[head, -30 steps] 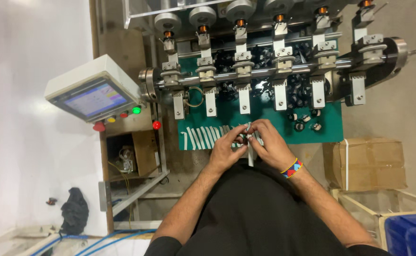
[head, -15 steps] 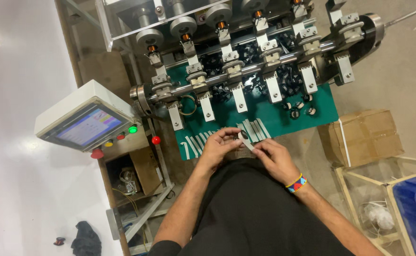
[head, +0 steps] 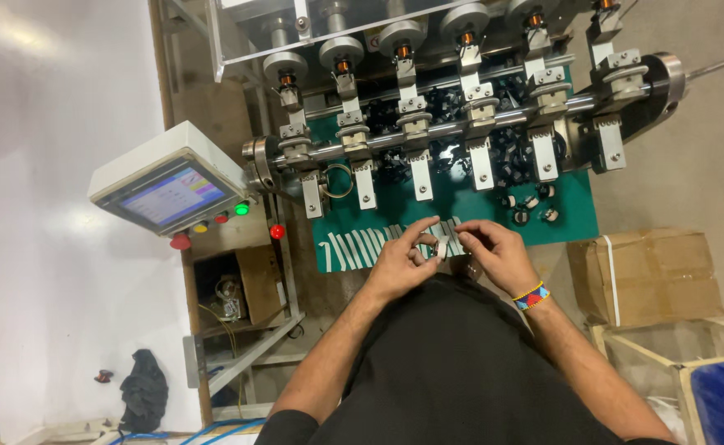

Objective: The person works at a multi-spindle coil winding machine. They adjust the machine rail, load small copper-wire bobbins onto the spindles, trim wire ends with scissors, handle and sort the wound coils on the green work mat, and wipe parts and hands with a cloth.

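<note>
While the person stands over the green mat (head: 461,202), both hands meet at its near edge. The left hand (head: 399,264) has its fingers curled, thumb and forefinger pinched on a small white piece (head: 442,245), with the forefinger stretched out toward the mat. The right hand (head: 498,251) comes in from the other side, fingertips nipped together right against that same white piece, so the two hands share it between them. It is too small to tell what the piece is. A beaded wristband (head: 531,296) sits on the right wrist.

Just beside the hands, on the near edge of the mat, lies a row of white strips (head: 362,245), side by side. Across the far side of the mat runs the winding machine (head: 461,124), a steel shaft with a line of metal clamps hanging over the green. A few small black reels (head: 531,206) lie on the mat beyond the right hand. Left of the mat sits a tilted control screen (head: 168,194) with coloured buttons under it. Right of the mat, a cardboard box (head: 650,276) sits on the floor.
</note>
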